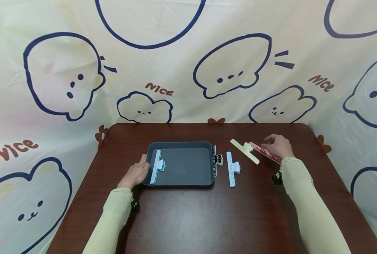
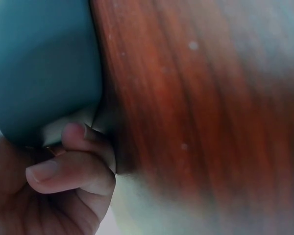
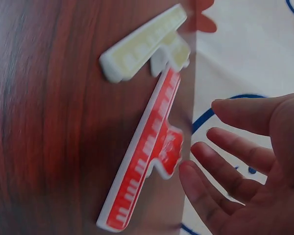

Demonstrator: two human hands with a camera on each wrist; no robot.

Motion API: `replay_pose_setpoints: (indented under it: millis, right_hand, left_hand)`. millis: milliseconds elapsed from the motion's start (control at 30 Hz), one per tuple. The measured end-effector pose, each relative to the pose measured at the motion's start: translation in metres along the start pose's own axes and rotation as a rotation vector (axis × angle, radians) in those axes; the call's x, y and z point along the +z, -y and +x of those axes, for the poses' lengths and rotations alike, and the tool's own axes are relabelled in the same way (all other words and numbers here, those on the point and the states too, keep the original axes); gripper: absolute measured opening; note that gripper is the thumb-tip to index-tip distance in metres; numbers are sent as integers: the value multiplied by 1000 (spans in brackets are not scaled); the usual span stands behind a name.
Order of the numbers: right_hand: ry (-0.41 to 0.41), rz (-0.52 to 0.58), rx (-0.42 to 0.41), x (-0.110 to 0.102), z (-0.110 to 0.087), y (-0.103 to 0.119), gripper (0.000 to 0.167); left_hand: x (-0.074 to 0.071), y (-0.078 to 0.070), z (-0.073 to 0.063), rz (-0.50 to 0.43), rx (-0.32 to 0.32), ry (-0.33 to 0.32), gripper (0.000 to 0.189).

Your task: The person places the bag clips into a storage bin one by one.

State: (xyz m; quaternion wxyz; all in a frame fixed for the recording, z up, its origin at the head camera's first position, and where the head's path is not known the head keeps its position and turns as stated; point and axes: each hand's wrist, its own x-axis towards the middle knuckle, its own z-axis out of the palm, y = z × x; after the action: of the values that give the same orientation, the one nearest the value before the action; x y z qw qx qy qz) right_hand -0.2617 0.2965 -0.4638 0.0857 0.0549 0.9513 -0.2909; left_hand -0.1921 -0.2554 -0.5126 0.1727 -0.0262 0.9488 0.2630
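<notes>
A dark grey rectangular tray [image 1: 182, 165] lies on the table, and my left hand [image 1: 138, 171] grips its left rim. In the left wrist view the fingers [image 2: 59, 174] are curled at the edge of the tray [image 2: 44, 58]. A blue piano-key clip [image 1: 155, 167] lies inside the tray at its left; a black one [image 1: 214, 160] sits along the right rim. My right hand [image 1: 278, 145] hovers by a red piano-key clip [image 3: 144, 154], fingers spread and holding nothing. The red clip's far end meets a pale yellow clip [image 1: 245, 151].
A second blue clip [image 1: 231, 169] lies between the tray and the yellow clip. The brown wooden table [image 1: 188, 218] reaches back to a cloth wall [image 1: 188, 70] printed with cartoon outlines.
</notes>
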Motion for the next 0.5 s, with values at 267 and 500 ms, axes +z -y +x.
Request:
replay_pose_setpoints:
  millis: [267,500]
  right_hand:
    - [-31,5,71,9,5,-11,56]
    - [-22,-15,75,18,12,-24,55]
  left_hand:
    - [-2,-2,0,-8,7,-11,51]
    - [1,-1,0,-17,-6,4,55]
